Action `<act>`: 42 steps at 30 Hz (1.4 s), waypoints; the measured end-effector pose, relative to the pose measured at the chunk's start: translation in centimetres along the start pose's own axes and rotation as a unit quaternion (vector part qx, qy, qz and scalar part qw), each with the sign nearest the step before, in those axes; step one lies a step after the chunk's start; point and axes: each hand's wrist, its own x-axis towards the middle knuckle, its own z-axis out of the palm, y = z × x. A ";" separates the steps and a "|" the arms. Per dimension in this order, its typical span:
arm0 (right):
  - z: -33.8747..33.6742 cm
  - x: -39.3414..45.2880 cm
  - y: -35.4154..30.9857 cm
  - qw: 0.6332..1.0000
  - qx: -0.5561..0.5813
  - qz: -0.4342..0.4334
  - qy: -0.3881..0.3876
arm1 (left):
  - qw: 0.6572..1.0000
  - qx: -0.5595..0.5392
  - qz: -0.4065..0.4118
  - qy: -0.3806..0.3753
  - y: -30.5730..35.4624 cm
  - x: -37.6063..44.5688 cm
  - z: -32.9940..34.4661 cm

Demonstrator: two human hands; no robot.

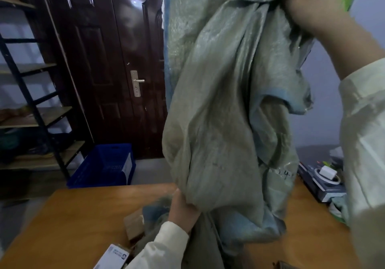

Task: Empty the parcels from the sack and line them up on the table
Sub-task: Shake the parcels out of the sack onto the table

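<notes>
A grey-green woven sack (225, 101) with blue edging hangs above the wooden table (83, 216). My right hand (312, 3) grips a bunch of its cloth high at the top right. My left hand (183, 210) grips the sack low down, just over the table. A brown cardboard parcel (134, 225) lies on the table to the left of my left hand. A parcel with a white label (113, 257) shows at the bottom edge. The sack's lower folds rest on the table and hide whatever lies beneath them.
A dark box with a tape roll and a white plug (325, 177) sits at the table's right end. A blue plastic crate (106, 166) stands on the floor beyond the table. Metal shelving (31, 112) lines the left wall beside a dark door (116, 64).
</notes>
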 end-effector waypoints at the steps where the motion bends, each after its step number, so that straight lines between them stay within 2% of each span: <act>1: 0.3 -0.4 -0.2 1.000 -0.003 -0.011 -0.022 | 1.000 0.005 0.005 0.016 0.5 -0.4 -0.1; 4: 1.5 -1.1 1.4 0.996 -0.015 -0.026 -0.078 | 0.994 0.069 0.039 0.073 0.3 -1.4 -0.5; 6: 2.4 -2.0 1.6 0.995 -0.018 0.005 -0.101 | 0.966 0.164 0.099 0.171 -1.1 -1.7 -1.2; 7: 2.8 -2.3 1.7 0.994 -0.029 0.014 -0.104 | 0.928 0.240 0.168 0.233 -1.4 -2.1 -1.5; 8: 3.2 -2.4 2.0 0.994 -0.034 0.012 -0.101 | 0.869 0.306 0.258 0.292 -1.6 -2.5 -1.8; 9: 3.5 -2.4 2.1 0.994 -0.033 0.010 -0.102 | 0.804 0.358 0.354 0.317 -1.6 -3.0 -1.7; 10: 3.7 -2.4 2.2 0.994 -0.031 0.003 -0.103 | 0.753 0.390 0.421 0.323 -1.7 -3.3 -1.5; 11: 3.7 -2.4 2.0 0.994 -0.026 0.002 -0.105 | 0.723 0.415 0.453 0.317 -1.8 -3.4 -1.3; 12: 3.8 -2.3 1.9 0.994 -0.020 -0.001 -0.105 | 0.723 0.439 0.443 0.298 -1.9 -3.3 -1.0; 15: 3.9 -2.3 1.8 0.993 -0.025 0.002 -0.115 | 0.762 0.490 0.355 0.230 -2.3 -2.8 -0.1; 16: 4.0 -2.4 1.9 0.992 -0.032 -0.001 -0.119 | 0.779 0.481 0.341 0.212 -2.3 -2.8 -0.2; 22: 4.3 -3.6 2.1 0.984 -0.068 -0.002 -0.165 | 0.835 0.436 0.311 0.125 -2.2 -2.9 -0.8; 25: 4.5 -3.4 2.4 0.984 -0.075 0.005 -0.164 | 0.860 0.403 0.299 0.098 -1.1 -2.9 -0.9; 28: 3.6 -2.0 1.3 0.991 -0.059 -0.022 -0.116 | 0.871 0.349 0.332 0.098 1.2 -3.3 -0.9; 30: 3.0 -0.5 0.4 0.997 -0.037 -0.042 -0.061 | 0.874 0.293 0.366 0.129 3.3 -3.6 -0.8; 32: 2.4 0.5 -0.3 0.998 -0.050 -0.017 -0.036 | 0.864 0.259 0.398 0.164 5.3 -3.8 -0.7; 34: 2.2 1.4 -0.1 0.997 -0.068 -0.012 -0.036 | 0.856 0.253 0.412 0.182 6.1 -3.9 -0.6; 36: 2.1 1.6 -0.4 0.995 -0.089 -0.035 -0.037 | 0.865 0.252 0.393 0.186 5.8 -3.8 -0.6; 40: 2.7 0.4 -0.5 0.993 -0.057 -0.094 -0.033 | 0.889 0.233 0.368 0.140 4.5 -3.6 -0.5; 42: 2.6 0.1 -0.4 0.993 -0.052 -0.093 -0.050 | 0.891 0.220 0.373 0.137 5.0 -3.6 -0.8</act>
